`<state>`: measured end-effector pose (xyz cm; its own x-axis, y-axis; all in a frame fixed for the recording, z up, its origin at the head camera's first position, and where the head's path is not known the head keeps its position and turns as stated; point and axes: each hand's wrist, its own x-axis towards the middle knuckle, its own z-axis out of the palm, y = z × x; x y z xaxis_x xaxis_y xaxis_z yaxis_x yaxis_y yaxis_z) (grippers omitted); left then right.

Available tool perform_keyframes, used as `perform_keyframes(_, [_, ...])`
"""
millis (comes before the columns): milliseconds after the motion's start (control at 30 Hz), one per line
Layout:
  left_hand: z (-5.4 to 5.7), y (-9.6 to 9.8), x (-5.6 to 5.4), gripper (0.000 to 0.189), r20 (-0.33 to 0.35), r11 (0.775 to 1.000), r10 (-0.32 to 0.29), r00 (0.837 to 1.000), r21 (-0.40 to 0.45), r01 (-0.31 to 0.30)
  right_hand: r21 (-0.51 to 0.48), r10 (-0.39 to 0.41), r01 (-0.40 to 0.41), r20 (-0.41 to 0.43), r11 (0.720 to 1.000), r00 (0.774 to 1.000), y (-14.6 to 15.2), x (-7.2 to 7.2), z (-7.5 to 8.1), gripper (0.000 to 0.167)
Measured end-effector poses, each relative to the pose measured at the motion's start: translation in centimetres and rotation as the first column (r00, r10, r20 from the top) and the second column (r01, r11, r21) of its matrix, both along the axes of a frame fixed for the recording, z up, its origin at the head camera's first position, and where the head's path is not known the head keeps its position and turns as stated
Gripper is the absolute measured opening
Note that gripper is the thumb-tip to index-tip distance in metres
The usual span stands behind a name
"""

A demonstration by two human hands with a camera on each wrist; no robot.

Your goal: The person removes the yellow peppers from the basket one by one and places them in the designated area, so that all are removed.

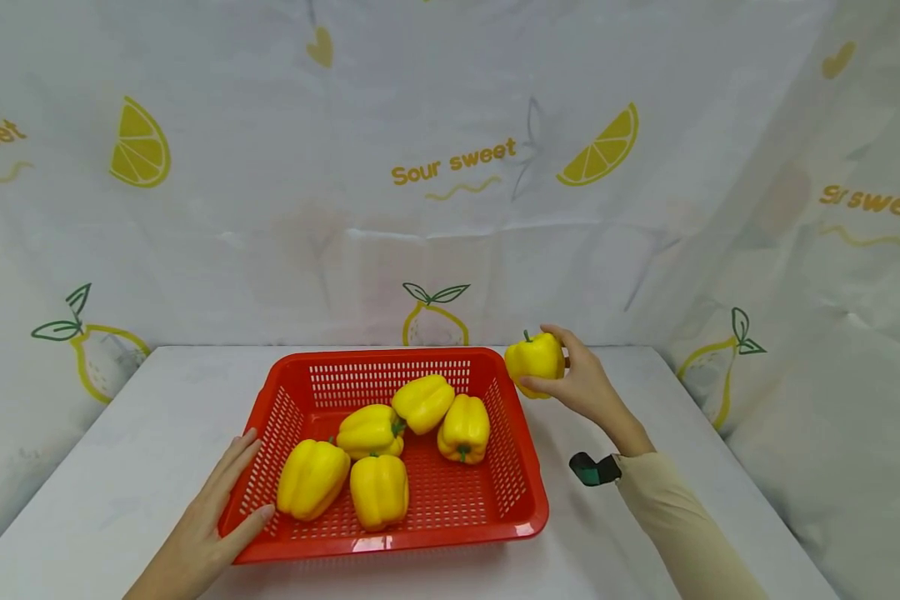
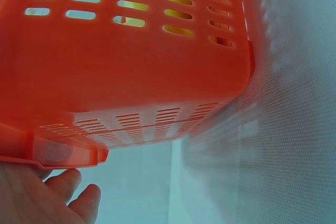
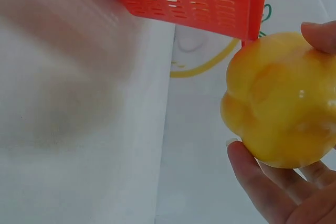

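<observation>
A red plastic basket (image 1: pixel 450 533) with slotted walls stands on the table and contains several yellow bell peppers (image 1: pixel 312 479). At the basket's left front corner is my left hand (image 1: pixel 213 508), its thumb over the rim and its fingers along the outside. The left wrist view shows those fingertips (image 2: pixel 86 203) beside the rim's lip. Beyond the basket's right rear corner, my right hand (image 1: pixel 581 379) holds another bell pepper (image 1: pixel 534 358), stem up, between thumb and fingers. In the right wrist view this bell pepper (image 3: pixel 283 100) shows its lobed underside, above the table.
The white table (image 1: pixel 82 467) extends on both sides of the basket. A white sheet (image 1: pixel 270 275) with lemon prints and lettering hangs behind and at the sides. A dark strap (image 1: pixel 595 469) hangs by the right sleeve (image 1: pixel 675 517).
</observation>
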<state>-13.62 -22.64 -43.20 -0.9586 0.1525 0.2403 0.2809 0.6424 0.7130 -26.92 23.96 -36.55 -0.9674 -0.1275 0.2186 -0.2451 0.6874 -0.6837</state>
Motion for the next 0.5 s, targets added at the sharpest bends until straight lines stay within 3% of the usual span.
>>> perform_keyframes(300, [-0.1, 0.0, 0.1, 0.074, -0.012, 0.999, -0.010, 1.000, 0.032, 0.011, 0.011, 0.033, -0.034, 0.033, 0.999, 0.999, 0.7, -0.9, -0.5, 0.083])
perform_keyframes(500, [0.0, 0.0, 0.2, 0.072, -0.032, 1.000, -0.006, 0.999, -0.001, 0.006, 0.045, 0.010, -0.010, -0.005, 0.999, 1.000, 1.0, -2.0, -1.8, 0.083])
